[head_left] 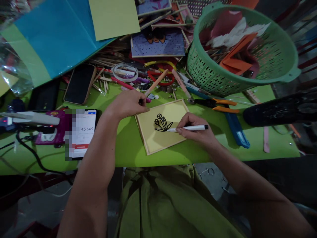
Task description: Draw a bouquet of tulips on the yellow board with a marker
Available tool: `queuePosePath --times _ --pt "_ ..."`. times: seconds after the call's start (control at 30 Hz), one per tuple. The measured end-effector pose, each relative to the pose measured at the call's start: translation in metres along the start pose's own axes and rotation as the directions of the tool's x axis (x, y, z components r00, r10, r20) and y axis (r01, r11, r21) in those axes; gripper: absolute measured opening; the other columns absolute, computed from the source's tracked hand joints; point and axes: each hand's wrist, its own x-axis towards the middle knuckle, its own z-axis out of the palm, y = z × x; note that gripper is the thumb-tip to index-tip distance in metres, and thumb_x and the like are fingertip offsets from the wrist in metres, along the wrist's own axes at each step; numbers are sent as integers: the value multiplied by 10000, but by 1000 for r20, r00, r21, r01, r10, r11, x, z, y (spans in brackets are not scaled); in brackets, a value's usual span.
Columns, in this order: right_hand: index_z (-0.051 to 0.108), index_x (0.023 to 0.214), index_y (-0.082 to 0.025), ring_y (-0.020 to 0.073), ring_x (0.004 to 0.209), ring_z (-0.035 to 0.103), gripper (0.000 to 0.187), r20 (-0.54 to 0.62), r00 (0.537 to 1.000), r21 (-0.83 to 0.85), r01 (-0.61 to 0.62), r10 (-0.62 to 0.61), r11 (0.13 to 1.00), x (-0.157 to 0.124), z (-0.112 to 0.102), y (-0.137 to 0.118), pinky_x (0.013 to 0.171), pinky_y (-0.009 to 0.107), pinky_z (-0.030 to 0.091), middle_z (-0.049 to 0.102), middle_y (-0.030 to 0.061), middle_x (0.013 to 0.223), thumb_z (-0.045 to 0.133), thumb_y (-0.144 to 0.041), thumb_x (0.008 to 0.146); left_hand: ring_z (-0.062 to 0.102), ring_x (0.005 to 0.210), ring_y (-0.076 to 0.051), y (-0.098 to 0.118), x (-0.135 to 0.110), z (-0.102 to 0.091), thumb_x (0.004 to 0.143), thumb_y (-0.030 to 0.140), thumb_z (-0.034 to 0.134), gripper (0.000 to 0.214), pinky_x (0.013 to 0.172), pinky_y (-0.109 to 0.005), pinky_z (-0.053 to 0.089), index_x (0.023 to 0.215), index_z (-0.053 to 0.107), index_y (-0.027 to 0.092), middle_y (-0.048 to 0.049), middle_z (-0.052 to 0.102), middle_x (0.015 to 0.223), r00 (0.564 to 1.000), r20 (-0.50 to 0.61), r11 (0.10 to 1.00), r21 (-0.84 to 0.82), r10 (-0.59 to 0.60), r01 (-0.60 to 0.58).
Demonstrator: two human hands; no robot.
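A yellow card (148, 142) edged with thin wooden sticks lies tilted on the green tabletop. Black line-drawn flowers (160, 123) with stems and leaves stand at its middle. My right hand (195, 129) is closed around a white marker (194, 127), its dark end pointing right and its tip at the base of the stems. At the card's upper left corner, my left hand (128, 104) has its fingers bent and its thumb down along the edge, holding the card. The undersides of its fingers are partly hidden.
A green basket (213, 71) with paper scraps stands at the back right. Near it lie orange-handled pliers (224, 105) and a blue cutter (237, 130). Phones (80, 82), sticks and pens crowd the left and back. A dark bottle-like object (279, 107) lies at right.
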Motion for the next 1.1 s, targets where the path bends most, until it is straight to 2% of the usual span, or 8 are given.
queuePosePath --times 0.23,0.43,0.6,0.73,0.83,0.93,1.1 --pt "603 693 -233 115 543 433 298 0 1000 -27 30 -30 999 1 -1 -1 527 281 315 600 -25 637 857 -384 727 694 836 -240 1 0 -1 809 450 713 233 755 -336 458 849 781 231 -24 750 769 1000 5 1000 5 -5 5" --pt "637 756 -238 130 551 461 416 -129 990 61 69 -61 996 0 -3 5 501 279 336 629 -9 651 907 -553 735 671 763 -210 3 -1 -3 839 440 714 243 698 -321 423 890 784 213 -33 760 791 1000 11 998 69 -13 13" --pt "645 854 -256 131 551 517 485 -246 962 129 155 -120 979 1 -6 8 473 272 366 648 -13 692 927 -631 731 722 868 -261 6 -3 -5 847 481 726 274 781 -343 468 934 815 237 -43 794 864 1000 -22 994 108 -9 11" --pt "656 905 -267 143 602 571 466 -271 946 105 216 -181 971 4 -8 9 483 275 402 646 -10 746 885 -652 779 749 979 -327 11 -4 -5 846 439 738 295 857 -383 501 1035 845 239 -87 821 982 1000 -5 976 216 -30 30" --pt "658 916 -266 143 618 572 473 -291 937 72 225 -195 972 6 -9 9 496 273 419 632 -12 755 855 -679 795 750 1024 -337 16 -7 -3 883 380 690 313 887 -396 516 1118 842 240 -101 836 1043 999 -39 957 289 -2 13" --pt "671 929 -265 136 613 565 488 -310 927 62 240 -210 969 8 -9 8 522 272 449 643 -16 762 844 -700 795 756 1031 -338 22 -11 -2 899 349 652 321 887 -401 525 1134 840 236 -103 844 1052 997 -75 938 346 17 10" --pt "724 1009 -259 106 562 529 512 -304 922 74 273 -239 959 12 -9 8 629 308 540 732 -4 834 813 -726 821 768 1031 -345 27 -16 -3 905 356 617 367 837 -390 529 1160 835 209 -133 844 1113 998 -62 919 395 6 19"
